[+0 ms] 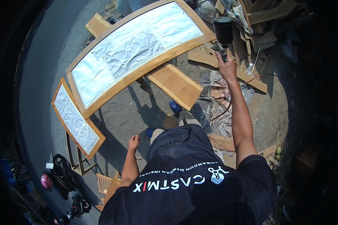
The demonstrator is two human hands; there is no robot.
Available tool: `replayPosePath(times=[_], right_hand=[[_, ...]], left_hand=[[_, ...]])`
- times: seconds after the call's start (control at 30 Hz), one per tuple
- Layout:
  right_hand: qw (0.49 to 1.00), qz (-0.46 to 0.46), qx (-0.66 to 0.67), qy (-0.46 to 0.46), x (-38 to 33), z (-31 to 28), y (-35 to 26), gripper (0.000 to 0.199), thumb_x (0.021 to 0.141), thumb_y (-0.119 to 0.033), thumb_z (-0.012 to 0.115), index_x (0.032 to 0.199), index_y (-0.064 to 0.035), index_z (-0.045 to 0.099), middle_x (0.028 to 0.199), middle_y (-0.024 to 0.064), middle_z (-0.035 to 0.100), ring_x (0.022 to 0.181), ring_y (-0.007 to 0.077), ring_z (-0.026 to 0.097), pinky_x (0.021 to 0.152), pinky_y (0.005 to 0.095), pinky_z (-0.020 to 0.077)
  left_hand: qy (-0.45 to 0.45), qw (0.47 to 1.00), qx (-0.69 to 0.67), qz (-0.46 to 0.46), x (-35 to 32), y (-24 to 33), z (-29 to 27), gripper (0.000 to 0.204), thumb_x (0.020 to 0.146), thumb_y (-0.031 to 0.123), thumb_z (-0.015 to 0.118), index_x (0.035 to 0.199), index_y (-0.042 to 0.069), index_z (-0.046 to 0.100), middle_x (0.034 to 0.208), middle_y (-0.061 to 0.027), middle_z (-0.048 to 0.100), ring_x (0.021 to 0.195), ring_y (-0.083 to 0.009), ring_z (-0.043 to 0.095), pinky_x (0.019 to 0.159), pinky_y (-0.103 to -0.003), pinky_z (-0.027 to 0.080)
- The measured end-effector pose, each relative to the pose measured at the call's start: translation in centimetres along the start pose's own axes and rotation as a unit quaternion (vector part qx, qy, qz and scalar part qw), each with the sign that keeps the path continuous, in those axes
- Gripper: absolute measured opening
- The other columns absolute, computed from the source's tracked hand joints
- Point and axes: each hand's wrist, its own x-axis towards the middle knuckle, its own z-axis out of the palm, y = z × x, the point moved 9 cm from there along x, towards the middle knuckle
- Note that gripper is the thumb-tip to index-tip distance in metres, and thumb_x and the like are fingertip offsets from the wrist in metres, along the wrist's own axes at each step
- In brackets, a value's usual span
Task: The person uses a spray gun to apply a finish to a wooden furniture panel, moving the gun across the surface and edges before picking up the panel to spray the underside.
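Observation:
My right hand (228, 68) is wrapped round the grip of a spray gun (220, 51) with a dark cup (222, 30) on top. It is held up beside the right end of a large wooden frame (150, 67). Crumpled whitish sheeting (133, 48) covers the panel inside that frame. My left hand (134, 142) hangs low near my left leg, fingers curled in, with nothing visible in them. Closest to it on the left is a smaller wooden frame (95, 128), also covered inside with crumpled sheeting.
A wide plank (176, 85) sticks out from under the large frame towards my feet. Wood offcuts (259, 22) are heaped at the far right. A thin hose (224, 111) crosses plastic sheets on the ground. A parked motorbike (65, 176) stands at the lower left beside a road (37, 75).

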Motion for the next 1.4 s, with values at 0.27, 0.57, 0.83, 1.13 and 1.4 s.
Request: replayPosePath(times=[0.27, 0.57, 0.83, 1.13, 1.4], right_hand=[[0.991, -0.044, -0.117, 0.039, 3.2, -2.4, -1.5, 0.048, 0.096, -0.043, 0.066, 0.089, 0.0042, 0.067, 0.081, 0.0288, 0.068, 0.079, 0.0457, 0.068, 0.071, 0.0493, 0.0519], [0.994, -0.059, -0.013, -0.086, -6.3, 4.4, -6.8, 0.043, 0.096, -0.042, 0.068, 0.097, 0.0003, 0.070, 0.069, 0.0182, 0.063, 0.063, 0.0293, 0.061, 0.063, 0.0411, 0.0476], [0.970, -0.171, 0.033, -0.168, -14.0, 10.9, -15.5, 0.033, 0.096, -0.032, 0.069, 0.093, 0.0002, 0.068, 0.069, 0.0208, 0.062, 0.058, 0.0311, 0.060, 0.057, 0.0418, 0.0454], [0.938, -0.201, 0.021, -0.282, -24.6, 19.9, -25.0, 0.033, 0.096, -0.033, 0.069, 0.097, -0.0010, 0.066, 0.073, 0.0240, 0.063, 0.066, 0.0390, 0.065, 0.059, 0.0441, 0.0470], [0.909, -0.241, 0.042, -0.338, -33.1, 27.1, -32.2, 0.037, 0.096, -0.035, 0.069, 0.092, 0.0021, 0.065, 0.070, 0.0213, 0.064, 0.063, 0.0355, 0.063, 0.060, 0.0421, 0.0469]], left_hand=[[0.012, 0.999, -0.027, -0.028, -2.8, -3.8, 0.6, 0.029, 0.100, 0.029, 0.063, 0.109, 0.003, 0.069, 0.080, -0.0037, 0.068, 0.066, -0.0114, 0.062, 0.055, -0.026, 0.046], [0.031, 0.999, -0.037, 0.006, -0.2, -5.0, -2.4, 0.029, 0.098, 0.028, 0.064, 0.107, 0.001, 0.070, 0.082, -0.0074, 0.070, 0.068, -0.0149, 0.066, 0.056, -0.029, 0.048], [0.053, 0.996, -0.078, -0.003, -2.2, -10.5, -2.9, 0.028, 0.097, 0.025, 0.064, 0.107, 0.000, 0.071, 0.084, -0.0087, 0.072, 0.070, -0.0158, 0.068, 0.065, -0.031, 0.054], [0.080, 0.986, -0.132, -0.060, -6.4, -20.0, -8.3, 0.026, 0.099, 0.022, 0.061, 0.109, -0.001, 0.070, 0.083, -0.0077, 0.071, 0.067, -0.0127, 0.065, 0.064, -0.028, 0.053], [0.102, 0.971, -0.198, -0.084, -8.3, -27.8, -12.7, 0.026, 0.099, 0.025, 0.062, 0.110, 0.002, 0.069, 0.085, -0.0058, 0.071, 0.068, -0.0115, 0.065, 0.061, -0.027, 0.052]])
